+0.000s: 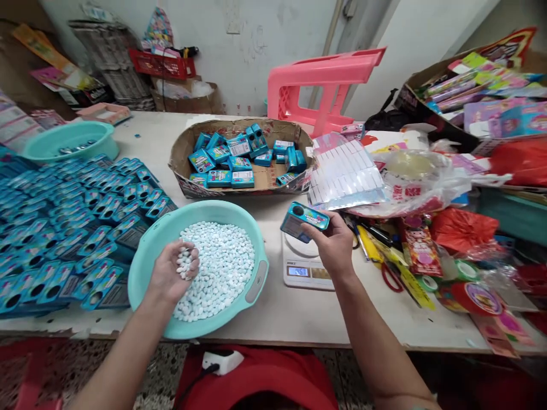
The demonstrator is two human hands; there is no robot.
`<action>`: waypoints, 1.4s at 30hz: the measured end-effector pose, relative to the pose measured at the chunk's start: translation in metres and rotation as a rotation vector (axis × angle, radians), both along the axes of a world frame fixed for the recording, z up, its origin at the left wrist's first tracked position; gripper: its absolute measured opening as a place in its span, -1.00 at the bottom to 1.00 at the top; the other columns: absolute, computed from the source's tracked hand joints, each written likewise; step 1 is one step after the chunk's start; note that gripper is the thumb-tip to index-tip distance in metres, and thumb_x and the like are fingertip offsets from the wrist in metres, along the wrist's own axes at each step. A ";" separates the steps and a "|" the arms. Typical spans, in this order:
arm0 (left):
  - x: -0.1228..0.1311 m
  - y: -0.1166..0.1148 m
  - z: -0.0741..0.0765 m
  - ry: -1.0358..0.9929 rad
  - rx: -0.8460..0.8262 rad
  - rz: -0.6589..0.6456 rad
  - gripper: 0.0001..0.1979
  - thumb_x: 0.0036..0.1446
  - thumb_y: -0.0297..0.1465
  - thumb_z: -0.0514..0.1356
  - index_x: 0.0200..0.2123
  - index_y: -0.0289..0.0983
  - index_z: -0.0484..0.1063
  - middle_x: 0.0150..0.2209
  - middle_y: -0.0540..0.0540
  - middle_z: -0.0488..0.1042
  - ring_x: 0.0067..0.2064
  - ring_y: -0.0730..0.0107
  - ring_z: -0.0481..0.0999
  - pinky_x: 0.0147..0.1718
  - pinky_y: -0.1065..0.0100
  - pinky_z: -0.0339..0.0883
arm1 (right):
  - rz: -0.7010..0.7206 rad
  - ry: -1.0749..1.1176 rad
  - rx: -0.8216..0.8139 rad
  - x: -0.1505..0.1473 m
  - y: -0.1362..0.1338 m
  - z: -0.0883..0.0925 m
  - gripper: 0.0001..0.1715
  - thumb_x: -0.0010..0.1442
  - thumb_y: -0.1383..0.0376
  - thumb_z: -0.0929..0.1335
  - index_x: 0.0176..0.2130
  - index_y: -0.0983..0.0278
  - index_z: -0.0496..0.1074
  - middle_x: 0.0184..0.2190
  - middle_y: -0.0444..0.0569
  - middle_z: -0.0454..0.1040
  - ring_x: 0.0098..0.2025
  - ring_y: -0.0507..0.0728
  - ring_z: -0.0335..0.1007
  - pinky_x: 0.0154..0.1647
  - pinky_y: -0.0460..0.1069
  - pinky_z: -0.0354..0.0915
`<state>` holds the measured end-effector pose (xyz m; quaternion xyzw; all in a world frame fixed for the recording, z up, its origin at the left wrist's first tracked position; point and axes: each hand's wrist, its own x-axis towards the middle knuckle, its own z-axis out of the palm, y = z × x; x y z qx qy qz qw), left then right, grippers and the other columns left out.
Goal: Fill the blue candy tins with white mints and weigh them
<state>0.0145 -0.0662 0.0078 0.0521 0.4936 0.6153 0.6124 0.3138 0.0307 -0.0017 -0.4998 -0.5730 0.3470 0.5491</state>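
Tablets (pixel 186 265): lying in the cupped left hand (pixel 171 276), fingers half curling around them.
Teal basin (pixel 143 259): sitting beneath that hand, holding a white heap of more tablets.
Blue box (pixel 305 219): being pinched by the right hand (pixel 335 247), tilting above the scale.
Scale (pixel 299 274): standing just right of the basin, display glowing.

Scuffed white wall (pixel 265 40), pink plastic stool (pixel 325 71), speckled floor (pixel 164 373)

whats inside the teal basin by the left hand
A heap of small white candies fills the teal basin; the left hand cups a handful over it. The basin's floor beneath the heap is covered.
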 end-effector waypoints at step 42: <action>0.041 0.021 0.038 0.490 0.401 0.245 -0.78 0.06 -0.25 0.20 -0.44 -0.30 0.35 -0.66 0.09 0.29 -0.52 0.42 0.44 -0.40 0.37 0.34 | 0.544 -0.248 0.015 -0.135 -0.056 0.006 -0.59 -0.09 0.26 0.53 -0.21 0.25 0.43 -0.29 -0.09 0.47 -0.22 0.14 0.38 -0.19 0.00 0.25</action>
